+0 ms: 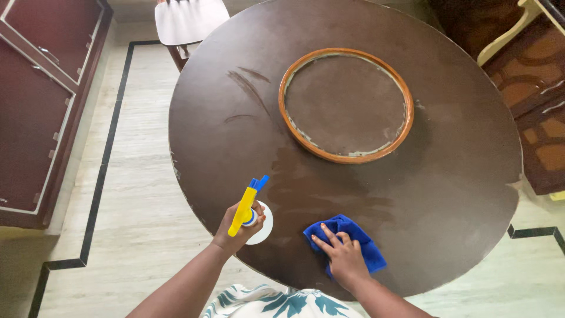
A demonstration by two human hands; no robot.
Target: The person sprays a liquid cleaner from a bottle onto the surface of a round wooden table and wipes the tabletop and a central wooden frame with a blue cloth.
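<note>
Cloth [347, 242], blue and soft, lies bunched under the right hand [343, 254], whose fingers spread flat on it at the near edge of the round tabletop [459, 176]; it likely handles light and limp. Left of it, the left hand [238, 227] clasps a yellow spray bottle [247, 209], nozzle pointing toward the wooden ring [346, 105] at the tabletop's centre.

Matt wood, soft cloth, glossy plastic
Dark tabletop [447, 176] looks matt and streaked; blue cloth [353, 238] fuzzy; yellow spray bottle [247, 213] smooth plastic.

Round dark-brown table [459, 176], surface smeared. Resting on it: an orange-rimmed circular ring [292, 123] at centre; blue cloth [353, 232] near the front edge.
</note>
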